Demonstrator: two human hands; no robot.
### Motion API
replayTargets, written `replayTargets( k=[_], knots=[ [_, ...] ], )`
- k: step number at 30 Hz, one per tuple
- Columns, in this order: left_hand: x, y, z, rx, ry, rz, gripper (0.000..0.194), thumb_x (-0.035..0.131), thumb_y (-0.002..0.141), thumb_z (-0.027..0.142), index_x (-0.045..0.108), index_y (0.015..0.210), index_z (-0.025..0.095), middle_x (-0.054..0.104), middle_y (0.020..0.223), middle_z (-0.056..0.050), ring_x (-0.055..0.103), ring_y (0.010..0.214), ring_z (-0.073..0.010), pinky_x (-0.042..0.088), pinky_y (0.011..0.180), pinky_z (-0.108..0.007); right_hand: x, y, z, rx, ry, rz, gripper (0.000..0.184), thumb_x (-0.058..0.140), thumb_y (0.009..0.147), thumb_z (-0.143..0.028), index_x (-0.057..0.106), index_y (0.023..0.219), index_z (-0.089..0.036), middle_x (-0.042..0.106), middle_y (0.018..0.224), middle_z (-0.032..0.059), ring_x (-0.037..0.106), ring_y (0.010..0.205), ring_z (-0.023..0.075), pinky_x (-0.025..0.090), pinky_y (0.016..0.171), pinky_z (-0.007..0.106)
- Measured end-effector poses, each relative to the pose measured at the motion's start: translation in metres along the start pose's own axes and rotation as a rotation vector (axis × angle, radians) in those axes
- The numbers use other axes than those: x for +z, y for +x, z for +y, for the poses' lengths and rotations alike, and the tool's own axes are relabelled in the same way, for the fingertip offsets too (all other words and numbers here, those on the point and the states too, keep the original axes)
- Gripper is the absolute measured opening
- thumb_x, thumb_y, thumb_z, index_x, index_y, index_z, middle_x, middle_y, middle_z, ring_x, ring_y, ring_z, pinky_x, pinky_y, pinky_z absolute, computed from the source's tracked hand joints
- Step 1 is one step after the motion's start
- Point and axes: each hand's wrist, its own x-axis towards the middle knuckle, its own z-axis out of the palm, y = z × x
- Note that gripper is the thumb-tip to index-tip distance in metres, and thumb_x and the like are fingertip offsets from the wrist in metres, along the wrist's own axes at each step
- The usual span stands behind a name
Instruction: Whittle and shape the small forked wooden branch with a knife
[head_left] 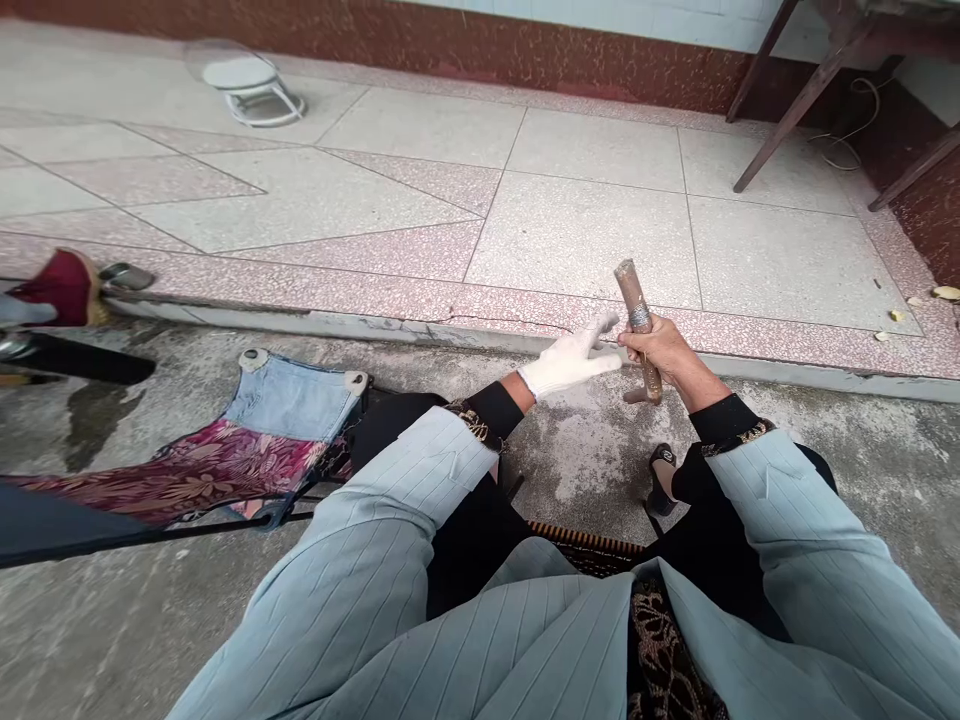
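Note:
Before me, my left hand (574, 358) wears a white knit glove. Its fingers are stretched and spread, with nothing in them, and their tips come close to my right hand (667, 352). Bare and closed, the right hand grips a thick brown stick-like tool (632, 284) around its middle. This tool stands nearly upright, leaning slightly left at the top. A silvery wire binding (640, 319) circles it just above my fingers, and its lower end bends into a short stub to the left. I cannot make out its exact kind.
A raised tiled step (577, 220) runs across in front of me. To my left lies a folding chair with patterned cloth (202, 465). Further left are a red shoe (64, 290) and a dark cylinder (82, 358). A white stool (251, 85) and wooden table legs (787, 125) stand beyond.

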Motion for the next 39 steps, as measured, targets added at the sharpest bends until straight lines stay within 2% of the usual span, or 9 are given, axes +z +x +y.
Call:
replayTargets(
  k=[3, 5, 10, 16, 21, 26, 29, 34, 39],
  knots=[
    [-0.009, -0.011, -0.001, 0.07, 0.267, 0.132, 0.037, 0.053, 0.085, 0.042, 0.062, 0.114, 0.02, 0.067, 0.091, -0.01, 0.063, 0.088, -0.0249, 0.046, 0.083, -0.037, -0.017, 0.001, -0.001, -0.033, -0.069, 0.021, 0.022, 0.07, 0.057, -0.019, 0.052, 0.07, -0.019, 0.053, 0.052, -0.0058, 0.048, 0.041, 0.0081, 0.038, 0.039, 0.021],
    [-0.019, -0.014, -0.004, 0.238, 0.408, 0.222, 0.028, 0.051, 0.086, 0.033, 0.065, 0.106, 0.02, 0.067, 0.096, -0.011, 0.06, 0.098, -0.0265, 0.042, 0.092, -0.044, -0.023, -0.001, -0.001, -0.021, -0.089, -0.015, 0.023, 0.07, 0.057, -0.018, 0.053, 0.071, -0.019, 0.053, 0.052, -0.0059, 0.047, 0.04, 0.0079, 0.038, 0.039, 0.021],
    [-0.039, -0.016, -0.008, 0.546, 0.559, 0.37, 0.037, 0.054, 0.082, 0.022, 0.058, 0.118, 0.03, 0.057, 0.126, -0.006, 0.043, 0.128, -0.0268, 0.025, 0.108, -0.055, -0.023, -0.006, -0.002, -0.009, -0.082, -0.108, 0.023, 0.07, 0.055, -0.018, 0.053, 0.071, -0.018, 0.054, 0.053, -0.0054, 0.046, 0.04, 0.0078, 0.037, 0.039, 0.022],
    [-0.035, -0.025, -0.01, 0.534, 0.542, 0.347, 0.014, 0.053, 0.081, 0.022, 0.062, 0.092, 0.022, 0.063, 0.083, -0.006, 0.06, 0.082, -0.0202, 0.048, 0.075, -0.042, -0.023, -0.005, 0.001, 0.03, -0.017, -0.078, 0.027, 0.07, 0.052, -0.014, 0.051, 0.071, -0.019, 0.053, 0.054, -0.0062, 0.044, 0.04, 0.0067, 0.036, 0.04, 0.022],
    [-0.036, -0.027, -0.001, 0.464, 0.474, 0.623, 0.022, 0.053, 0.082, 0.02, 0.057, 0.104, 0.018, 0.061, 0.098, -0.009, 0.059, 0.093, -0.0189, 0.053, 0.078, -0.036, -0.029, -0.006, 0.001, 0.022, -0.017, 0.0, 0.027, 0.07, 0.051, -0.016, 0.051, 0.071, -0.019, 0.051, 0.054, -0.0066, 0.043, 0.041, 0.0065, 0.036, 0.04, 0.022],
    [-0.047, -0.03, 0.009, 0.395, 0.458, 0.778, 0.033, 0.059, 0.081, 0.022, 0.055, 0.113, 0.02, 0.055, 0.116, -0.011, 0.055, 0.109, -0.0206, 0.05, 0.09, -0.037, -0.027, -0.015, -0.001, -0.016, -0.077, 0.062, 0.025, 0.068, 0.052, -0.016, 0.05, 0.07, -0.019, 0.05, 0.056, -0.0062, 0.041, 0.042, 0.0062, 0.036, 0.04, 0.022],
    [-0.052, -0.028, 0.012, 0.379, 0.369, 0.693, 0.042, 0.062, 0.076, 0.025, 0.056, 0.118, 0.019, 0.049, 0.13, -0.011, 0.047, 0.122, -0.0245, 0.045, 0.099, -0.042, -0.025, -0.021, 0.0, -0.034, -0.093, 0.072, 0.024, 0.067, 0.052, -0.014, 0.051, 0.07, -0.019, 0.049, 0.057, -0.0058, 0.041, 0.043, 0.0063, 0.037, 0.041, 0.022],
    [-0.05, -0.031, 0.018, 0.243, -0.135, 0.264, 0.019, 0.05, 0.079, 0.017, 0.067, 0.089, 0.016, 0.067, 0.095, -0.006, 0.061, 0.099, -0.0172, 0.048, 0.094, -0.038, -0.027, -0.027, 0.004, -0.057, -0.104, 0.095, 0.023, 0.066, 0.055, -0.016, 0.051, 0.073, -0.019, 0.05, 0.059, -0.0052, 0.042, 0.044, 0.0065, 0.037, 0.042, 0.023],
    [-0.049, -0.035, 0.025, 0.027, -0.697, 0.292, 0.014, 0.054, 0.082, 0.026, 0.063, 0.085, 0.015, 0.057, 0.062, 0.001, 0.055, 0.054, -0.0079, 0.051, 0.059, -0.024, -0.033, -0.026, 0.005, -0.107, -0.175, 0.114, 0.021, 0.065, 0.057, -0.016, 0.052, 0.072, -0.019, 0.049, 0.058, -0.0048, 0.042, 0.045, 0.0075, 0.035, 0.042, 0.023]
  ],
)
